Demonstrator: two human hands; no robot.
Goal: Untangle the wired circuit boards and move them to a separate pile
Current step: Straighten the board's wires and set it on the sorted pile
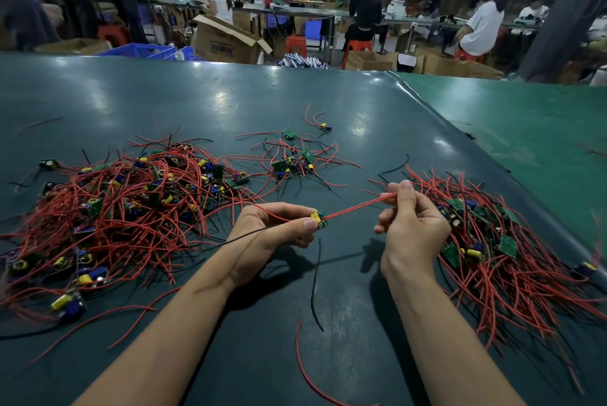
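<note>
Hands (274,228) (412,221) pinch board (319,220), wires (358,207) taut.

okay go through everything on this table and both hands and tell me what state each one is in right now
left hand: pinching a small circuit board.
circuit board: held above the table, its red wires stretched taut to the right.
right hand: pinching those red wires.
left pile: large, tangled.
right pile: wires lying roughly parallel.
middle cluster: small, loosely tangled.
loose black wire: lying on the table, separate.
</note>
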